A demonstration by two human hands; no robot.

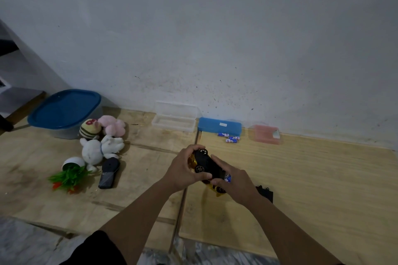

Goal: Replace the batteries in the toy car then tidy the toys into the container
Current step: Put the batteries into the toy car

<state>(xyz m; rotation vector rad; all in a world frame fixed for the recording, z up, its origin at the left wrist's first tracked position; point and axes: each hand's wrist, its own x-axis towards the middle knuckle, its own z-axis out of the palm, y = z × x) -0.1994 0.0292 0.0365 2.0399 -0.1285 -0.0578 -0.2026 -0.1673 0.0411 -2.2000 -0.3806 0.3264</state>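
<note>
Batteries are being changed: the toy car (204,164) is held upside down above the wooden surface (312,178), wheels and black underside up, presumably so the battery bay faces the person. The left hand (183,170) wraps the front end, its grip closed around the gold body with the thumb across the underside to steady it. The right hand (234,183) works at the rear end; its grip is curled in, and something small, blue and white shows at its fingertips, probably a battery being seated or pulled, though the view is too small to be sure.

A small black piece (266,192) lies on the surface just beside the right wrist, likely the bay cover set aside for refitting. Three loose batteries (230,137) lie just in front of a blue case (219,126) by the wall, between a clear open box (174,119) and a pink box (266,133).

To the left lie the things likely awaiting tidying: a white plush rabbit (97,149), a pink plush (114,125), a striped plush (90,128), a tipped-over fake plant (69,175) and a dark remote (109,173). The container (64,112) behind them has its blue lid on, which will have to come off first. Nothing blocks the reach to the batteries.
</note>
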